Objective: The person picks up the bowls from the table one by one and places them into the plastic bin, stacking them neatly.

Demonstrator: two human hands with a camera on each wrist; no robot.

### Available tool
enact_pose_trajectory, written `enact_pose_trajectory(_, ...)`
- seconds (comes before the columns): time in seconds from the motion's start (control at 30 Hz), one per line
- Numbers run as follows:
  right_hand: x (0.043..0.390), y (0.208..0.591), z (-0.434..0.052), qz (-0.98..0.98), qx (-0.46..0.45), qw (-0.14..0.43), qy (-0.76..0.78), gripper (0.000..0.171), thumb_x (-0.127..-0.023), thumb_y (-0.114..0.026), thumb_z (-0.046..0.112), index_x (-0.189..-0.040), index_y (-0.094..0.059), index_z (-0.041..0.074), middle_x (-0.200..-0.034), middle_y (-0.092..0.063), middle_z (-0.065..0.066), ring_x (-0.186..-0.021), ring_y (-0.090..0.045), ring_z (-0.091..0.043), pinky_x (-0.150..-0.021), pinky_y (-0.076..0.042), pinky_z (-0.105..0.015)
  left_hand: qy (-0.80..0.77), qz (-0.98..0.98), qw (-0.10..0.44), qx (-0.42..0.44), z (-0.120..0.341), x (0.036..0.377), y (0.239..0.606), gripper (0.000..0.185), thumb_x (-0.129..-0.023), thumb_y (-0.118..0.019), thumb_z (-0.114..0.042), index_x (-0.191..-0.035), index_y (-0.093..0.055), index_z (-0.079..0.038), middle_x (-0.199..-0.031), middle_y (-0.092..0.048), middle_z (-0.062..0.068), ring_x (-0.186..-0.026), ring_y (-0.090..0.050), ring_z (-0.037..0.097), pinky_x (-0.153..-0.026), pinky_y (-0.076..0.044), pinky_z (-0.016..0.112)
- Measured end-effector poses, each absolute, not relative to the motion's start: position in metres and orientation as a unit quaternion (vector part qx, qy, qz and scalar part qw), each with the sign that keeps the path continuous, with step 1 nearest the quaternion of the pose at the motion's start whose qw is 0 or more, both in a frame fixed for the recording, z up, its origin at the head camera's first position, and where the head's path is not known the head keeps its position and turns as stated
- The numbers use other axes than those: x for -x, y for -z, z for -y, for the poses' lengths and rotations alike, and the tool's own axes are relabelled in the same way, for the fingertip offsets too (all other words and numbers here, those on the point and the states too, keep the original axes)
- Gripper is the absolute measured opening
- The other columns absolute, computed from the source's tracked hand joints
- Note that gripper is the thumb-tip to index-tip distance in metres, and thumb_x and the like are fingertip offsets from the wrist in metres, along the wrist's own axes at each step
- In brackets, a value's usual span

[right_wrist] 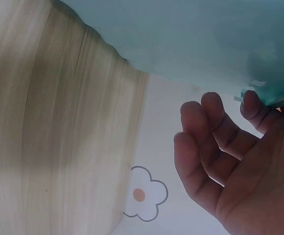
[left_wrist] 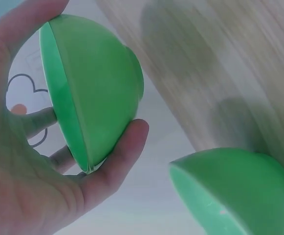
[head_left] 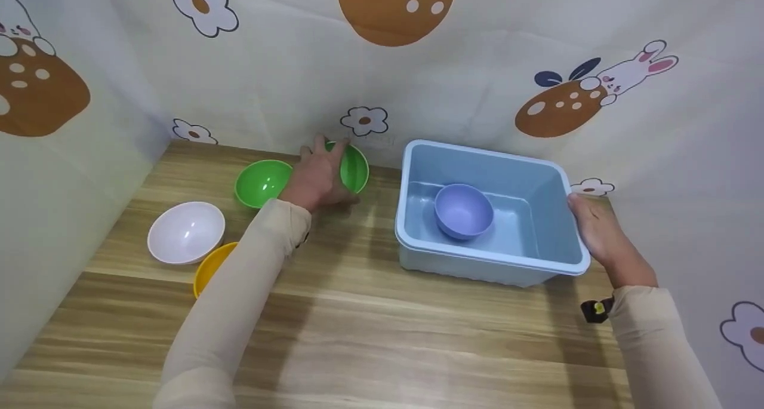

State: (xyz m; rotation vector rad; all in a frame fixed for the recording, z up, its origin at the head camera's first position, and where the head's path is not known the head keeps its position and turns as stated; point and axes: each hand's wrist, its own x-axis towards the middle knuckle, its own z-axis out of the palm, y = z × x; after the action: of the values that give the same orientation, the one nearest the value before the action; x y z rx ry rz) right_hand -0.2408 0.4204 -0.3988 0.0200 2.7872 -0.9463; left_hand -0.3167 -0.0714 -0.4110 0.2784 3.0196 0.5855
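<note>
Left wrist view: my left hand (left_wrist: 29, 176) grips a round bright-green plastic bowl (left_wrist: 93, 93) with a footed base, tipped sideways, left of the light-blue rectangular plastic tub (head_left: 489, 255). That tub contains one round purple plastic bowl (head_left: 464, 212), upright; my right hand (head_left: 603, 236) grips the tub's right rim.

Head view: green bowl (head_left: 358, 170) near centre, second green bowl (head_left: 262, 182) left of it, white bowl (head_left: 186, 233) and orange-yellow bowl (head_left: 210, 270) lower left. Right of centre: lavender bowl (head_left: 464, 212), pale blue bin (head_left: 489, 256). Table (head_left: 388, 337): light brown, streaky wood grain. Backdrop (head_left: 477, 86): off-white, brown white-dotted shapes, dark-outlined white flowers (head_left: 209, 18), pink-eared rabbits (head_left: 627, 77). Sleeves (head_left: 233, 295): plain beige.
</note>
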Motion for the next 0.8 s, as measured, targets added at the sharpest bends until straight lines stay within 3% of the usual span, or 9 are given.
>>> enact_pose_trajectory(0.2,0.239,0.399,-0.42,-0.942,-0.001,0.089,0.322,0.076,-0.108,-0.005,0.051,-0.146,-0.047,0.0,-0.125,-0.064,-0.029,-0.098,-0.064,-0.02,-0.079,-0.051,-0.031,-0.2,-0.975,0.036,-0.086,0.073,0.316,0.406,0.117,-0.065,-0.091,-0.05,-0.161,-0.028,-0.025,-0.157,-0.026,0.023,-0.134,-0.041,0.048,-0.099,-0.052,0.062)
enact_pose_trajectory(0.47,0.24,0.399,-0.419,-0.939,-0.004,0.103,0.327,0.078,-0.107,-0.004,0.054,-0.151,-0.042,0.002,-0.132,-0.061,-0.029,-0.116,-0.062,-0.042,-0.081,-0.05,-0.031,-0.206,-0.973,0.062,-0.085,0.077,0.315,0.395,0.115,-0.067,-0.088,-0.051,-0.161,-0.027,-0.025,-0.16,-0.025,0.022,-0.136,-0.039,0.048,-0.103,-0.048,0.065)
enact_pose_trajectory(0.8,0.24,0.4,-0.419,-0.937,-0.009,0.11,0.331,0.08,-0.107,-0.002,0.055,-0.153,-0.04,0.001,-0.134,-0.06,-0.031,-0.117,-0.063,-0.044,-0.081,-0.051,-0.03,-0.195,-0.974,0.079,-0.08,0.078,0.314,0.374,0.111,-0.068,-0.087,-0.053,-0.158,-0.033,-0.02,-0.154,-0.031,0.024,-0.134,-0.04,0.046,-0.105,-0.048,0.062)
